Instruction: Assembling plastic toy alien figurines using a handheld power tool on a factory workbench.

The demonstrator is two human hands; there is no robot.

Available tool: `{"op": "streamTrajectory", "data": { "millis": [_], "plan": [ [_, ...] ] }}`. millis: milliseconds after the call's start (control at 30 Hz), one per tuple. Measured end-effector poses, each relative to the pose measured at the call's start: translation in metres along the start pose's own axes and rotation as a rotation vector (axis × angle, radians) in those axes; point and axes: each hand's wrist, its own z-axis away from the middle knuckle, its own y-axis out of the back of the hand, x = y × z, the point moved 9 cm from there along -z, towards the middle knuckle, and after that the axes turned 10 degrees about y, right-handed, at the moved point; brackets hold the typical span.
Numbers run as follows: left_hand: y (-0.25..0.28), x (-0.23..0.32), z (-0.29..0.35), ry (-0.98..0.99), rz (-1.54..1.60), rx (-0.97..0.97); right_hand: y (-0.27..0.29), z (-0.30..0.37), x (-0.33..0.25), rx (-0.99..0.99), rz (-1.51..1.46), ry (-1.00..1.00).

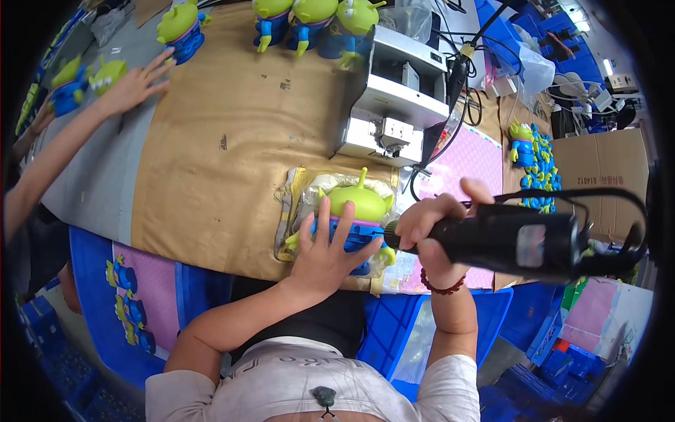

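A green-headed toy figure in a blue suit (355,204) lies on a crumpled plastic-covered pad (299,190) at the near edge of a brown cardboard-covered table (211,155). My left hand (323,257) presses flat on the toy's blue body, fingers spread. My right hand (429,225) grips a black electric screwdriver (506,239), whose tip points left at the toy's body. A black cable runs from the tool's rear.
A white and grey machine (394,98) stands behind the toy. Several matching toys (309,21) line the far edge, and more fill a bin (534,162) at right. Another person's hand (133,84) reaches toward a toy (181,29) at far left. Blue crates (394,330) sit below.
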Motion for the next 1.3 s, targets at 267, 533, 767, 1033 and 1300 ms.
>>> {"op": "streamTrajectory", "data": {
  "millis": [267, 533, 767, 1033, 1300],
  "plan": [
    [0.004, 0.001, -0.001, 0.012, -0.007, 0.064, -0.015, 0.012, 0.000, -0.114, -0.182, 0.253],
    [-0.002, 0.000, -0.001, 0.006, 0.018, 0.021, -0.018, 0.006, 0.004, -0.199, -0.233, 0.237],
    [-0.003, -0.004, -0.001, 0.043, 0.042, 0.044, -0.015, 0.005, 0.011, -0.236, -0.230, 0.179],
    [-0.002, -0.004, 0.000, 0.051, 0.052, 0.059, -0.013, 0.010, 0.013, -0.230, -0.274, 0.186],
    [0.005, -0.002, -0.001, 0.029, 0.023, 0.051, -0.026, 0.007, 0.004, -0.269, -0.283, 0.283]
  ]
}}
